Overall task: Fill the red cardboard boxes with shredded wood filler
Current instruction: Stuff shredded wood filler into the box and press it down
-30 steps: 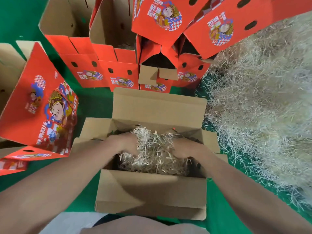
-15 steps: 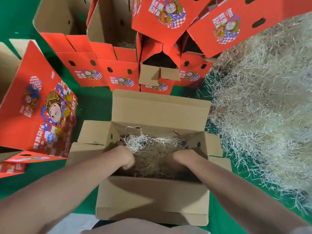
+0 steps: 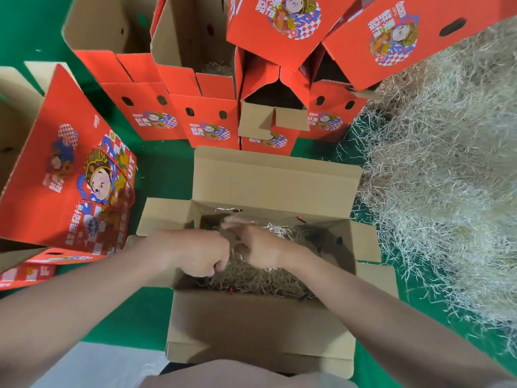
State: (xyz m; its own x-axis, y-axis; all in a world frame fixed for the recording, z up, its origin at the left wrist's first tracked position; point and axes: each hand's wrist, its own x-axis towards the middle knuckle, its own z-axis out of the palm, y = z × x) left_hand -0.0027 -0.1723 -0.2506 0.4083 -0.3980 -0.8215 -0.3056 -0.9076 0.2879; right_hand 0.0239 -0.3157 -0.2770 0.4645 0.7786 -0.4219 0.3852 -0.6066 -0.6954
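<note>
Hands meet above the middle of the open box [image 3: 251, 331], which stands just in front of me on the green floor [image 3: 167, 175]. All four flaps are folded outward and the plain brown inside shows.

Left hand [image 3: 195, 253]: knuckles up, fingers curled under toward the palm, over the left half of the opening. I cannot tell whether any strands are caught in that curl.

Right hand [image 3: 260, 245]: just beside the left, almost touching it. Its fingers [image 3: 233, 226] stretch loosely toward the far left corner and are smeared by blur, with nothing visibly held in them.

Shredded wood filler [image 3: 265, 278] lies in the box beneath both hands. It covers the bottom from the near wall toward the far wall, and its surface sits below the rim.

Loose pile [image 3: 447, 177] of the same filler: heaped on the floor to the right of the box, with stray strands reaching up to the right flap.

Printed red boxes [image 3: 207, 119]: a row stands upright behind the open box with tops open, and one shows a little filler inside. Two more [image 3: 279, 23] rest tilted on top of that row. One [image 3: 70, 177] lies on its side to the left, printed face up.
</note>
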